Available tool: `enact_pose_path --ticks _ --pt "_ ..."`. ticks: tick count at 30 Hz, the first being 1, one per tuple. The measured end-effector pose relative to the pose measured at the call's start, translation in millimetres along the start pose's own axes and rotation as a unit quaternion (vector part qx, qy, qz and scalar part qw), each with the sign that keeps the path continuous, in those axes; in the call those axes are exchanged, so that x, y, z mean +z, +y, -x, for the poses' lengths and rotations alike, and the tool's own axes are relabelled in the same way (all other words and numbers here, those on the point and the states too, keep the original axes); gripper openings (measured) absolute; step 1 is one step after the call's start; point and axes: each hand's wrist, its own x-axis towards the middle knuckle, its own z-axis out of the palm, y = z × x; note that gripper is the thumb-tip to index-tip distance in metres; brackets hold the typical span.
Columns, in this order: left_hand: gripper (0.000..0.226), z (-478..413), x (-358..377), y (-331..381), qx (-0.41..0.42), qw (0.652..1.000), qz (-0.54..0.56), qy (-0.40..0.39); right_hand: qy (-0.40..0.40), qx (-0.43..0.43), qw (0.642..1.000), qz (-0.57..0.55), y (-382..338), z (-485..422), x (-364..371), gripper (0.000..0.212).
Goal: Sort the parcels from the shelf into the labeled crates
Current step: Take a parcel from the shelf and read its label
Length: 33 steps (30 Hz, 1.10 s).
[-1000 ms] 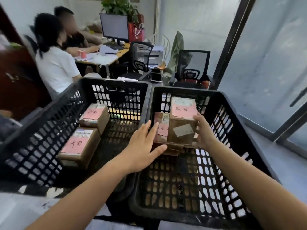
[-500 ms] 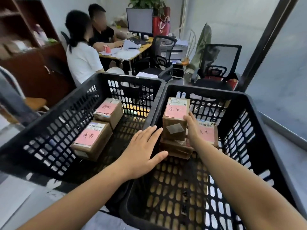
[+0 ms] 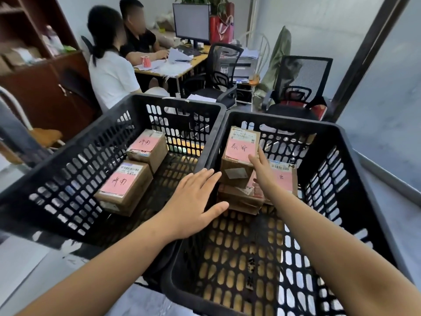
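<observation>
Crates are part-filled: the black slotted plastic left crate (image 3: 57, 179) is holding two brown cardboard parcels with pink labels (image 3: 124, 187), the matching right crate (image 3: 330, 179) three. My right hand (image 3: 262, 176) is pressing straight fingers (image 3: 253, 159) against the tallest parcel (image 3: 239, 153); my left hand (image 3: 193, 201) is lying flat, spread, empty. How many parcels are waiting unsorted, I cannot tell.

An office: desk (image 3: 196, 61) with monitor (image 3: 191, 22), mesh chairs (image 3: 305, 76) (probably a printer (image 3: 245, 65) behind).

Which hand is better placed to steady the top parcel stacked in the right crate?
Right hand: its fingers touch the right side of the top parcel, inside the right crate. The left hand is flat and open over that crate's left rim, short of the parcel.
</observation>
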Motion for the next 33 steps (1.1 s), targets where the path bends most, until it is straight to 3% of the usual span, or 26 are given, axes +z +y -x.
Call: enact_pose_path --ticks 7,12,15,19,24,29,33 --pt "0.076 -0.1 -2.1 1.0 -0.001 1.000 -0.011 -0.013 0.001 -0.004 0.999 0.049 -5.2 16.0 -10.7 0.095" --pt "0.064 1.3 -4.6 -1.2 0.004 1.000 -0.004 -0.015 0.008 -0.045 0.983 0.180 -16.1 34.4 -20.2 0.077" --pt "0.063 0.7 -9.0 -4.7 0.010 1.000 0.012 -0.004 0.001 -0.058 0.963 0.264 -30.4 50.1 -23.9 0.079" --pt "0.064 1.0 -12.8 -8.6 0.002 1.000 0.019 0.007 -0.043 -0.006 0.920 0.389 -54.4 81.3 -19.3 0.084" --pt "0.065 17.1 -19.6 -8.1 0.001 1.000 0.011 0.022 -0.086 0.049 0.901 0.423 -72.1 131.4 -4.2 0.086" --pt "0.062 68.1 -24.9 -20.0 0.028 0.997 0.055 0.038 -0.073 -0.054 0.924 0.371 -89.3 191.7 30.3 0.083" --pt "0.063 106.8 -29.8 -34.4 0.005 0.997 0.059 0.056 -0.057 -0.123 0.919 0.370 -99.7 233.1 66.0 0.084"
